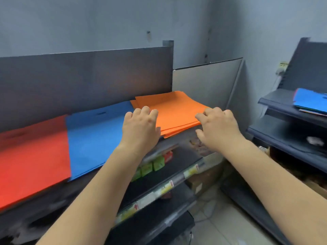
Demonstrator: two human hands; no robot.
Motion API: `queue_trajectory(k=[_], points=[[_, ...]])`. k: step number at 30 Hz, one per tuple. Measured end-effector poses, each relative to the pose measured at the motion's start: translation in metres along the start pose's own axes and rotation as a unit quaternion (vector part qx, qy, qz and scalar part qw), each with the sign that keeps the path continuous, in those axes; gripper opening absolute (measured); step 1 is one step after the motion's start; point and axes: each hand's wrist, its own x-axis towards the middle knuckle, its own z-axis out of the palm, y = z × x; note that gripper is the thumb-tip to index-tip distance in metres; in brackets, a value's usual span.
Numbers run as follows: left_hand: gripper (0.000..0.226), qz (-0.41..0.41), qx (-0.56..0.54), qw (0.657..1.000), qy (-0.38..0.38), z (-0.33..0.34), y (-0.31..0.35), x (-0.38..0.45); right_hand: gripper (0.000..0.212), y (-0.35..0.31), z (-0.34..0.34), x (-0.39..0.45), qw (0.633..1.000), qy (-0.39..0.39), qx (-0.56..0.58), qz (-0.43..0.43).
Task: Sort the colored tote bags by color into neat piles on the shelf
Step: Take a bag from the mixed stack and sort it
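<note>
Orange pile (174,110) lies flat at the right end of the top shelf (164,145), long axis running front to back, front edge overhanging; left hand (140,127) and right hand (218,128) bracket it, fingers loosely curled, pinching nothing, blue pile (95,138) alongside.

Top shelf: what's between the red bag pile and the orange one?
Head view: the flat blue fabric tote bag pile lies between the red pile and orange pile.
</note>
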Motion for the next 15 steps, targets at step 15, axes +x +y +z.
queue_trajectory(k=[15], points=[[0.048, 0.196, -0.084, 0.977, 0.007, 0.044, 0.299, 0.127, 0.049, 0.283, 0.055, -0.085, 0.976, -0.096, -0.073, 0.18]])
